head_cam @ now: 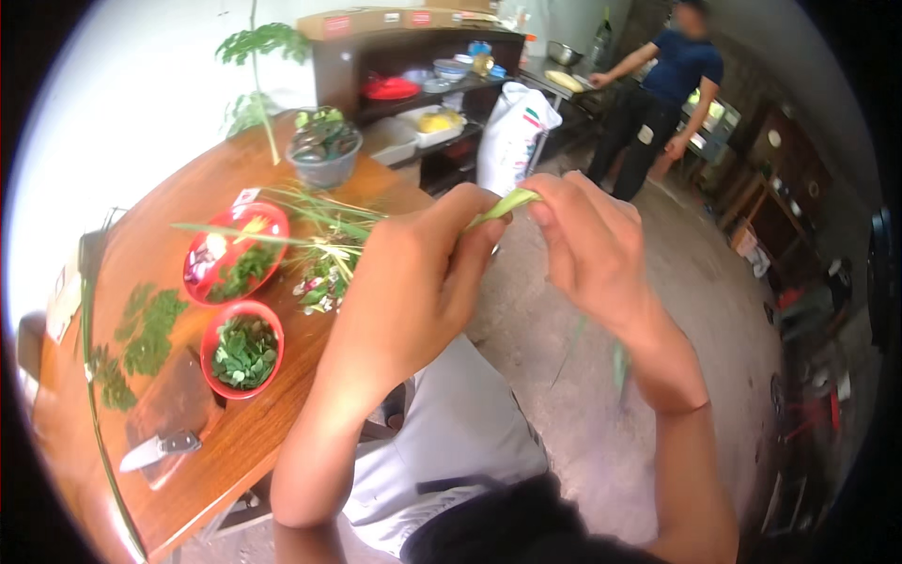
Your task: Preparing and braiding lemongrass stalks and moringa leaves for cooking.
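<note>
A pale green stalk or folded blade (513,202) is stretched between my two hands, above my lap. My left hand (416,282) pinches its near end between thumb and forefinger. The other end sits in the fingertips of my right hand (592,247), held a short gap away. Long grassy blades (324,211) lie on the table behind my left hand, beside small green leaves and flowers (324,285). A red plate (283,225) carries chopped herbs, purple-and-white pieces and yellow strips. Nearer me, a red bowl (207,356) contains green leaves (243,352).
A knife (158,451) lies by a dark cutting board (169,395) on the wooden table (261,426). A clear tub (324,171) of dark leaves stands farther back. Beyond are a white sack (511,141), a shelf (402,99) with dishes, and a person (662,92) standing at another table.
</note>
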A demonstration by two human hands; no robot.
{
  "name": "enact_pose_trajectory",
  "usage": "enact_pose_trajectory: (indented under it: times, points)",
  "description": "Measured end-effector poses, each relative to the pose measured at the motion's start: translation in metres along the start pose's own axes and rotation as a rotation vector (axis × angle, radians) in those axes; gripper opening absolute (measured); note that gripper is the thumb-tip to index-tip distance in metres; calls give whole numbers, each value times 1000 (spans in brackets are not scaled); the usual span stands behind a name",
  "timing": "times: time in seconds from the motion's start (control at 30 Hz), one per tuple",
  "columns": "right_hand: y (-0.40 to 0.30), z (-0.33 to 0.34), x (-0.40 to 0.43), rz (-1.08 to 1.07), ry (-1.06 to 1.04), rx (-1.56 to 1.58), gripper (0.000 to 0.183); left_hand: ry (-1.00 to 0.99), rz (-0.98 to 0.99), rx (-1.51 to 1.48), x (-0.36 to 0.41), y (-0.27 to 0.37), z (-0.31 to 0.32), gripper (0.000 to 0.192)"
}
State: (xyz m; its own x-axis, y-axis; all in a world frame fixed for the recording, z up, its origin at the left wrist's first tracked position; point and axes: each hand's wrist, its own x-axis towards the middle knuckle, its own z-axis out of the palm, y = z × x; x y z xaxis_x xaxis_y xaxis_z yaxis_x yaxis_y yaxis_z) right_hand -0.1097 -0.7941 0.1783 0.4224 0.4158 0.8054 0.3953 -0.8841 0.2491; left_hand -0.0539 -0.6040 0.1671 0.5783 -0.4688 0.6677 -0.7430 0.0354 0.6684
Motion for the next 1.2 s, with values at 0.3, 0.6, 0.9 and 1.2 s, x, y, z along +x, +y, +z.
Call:
enact_pose_trajectory:
  times: [0.3,0.6,0.9,1.2]
  points:
    - [6,40,-7,502,-3,747,23,346,87,463,9,-32,44,11]
    - [40,58,-9,877,-24,1686,25,464,224,532,39,-36,59,5]
    - [48,86,-27,468,123,633,30,203,147,840,43,-45,50,9]
    - [13,101,-29,188,-88,-138,30,79,-123,925,27,-69,41,11]
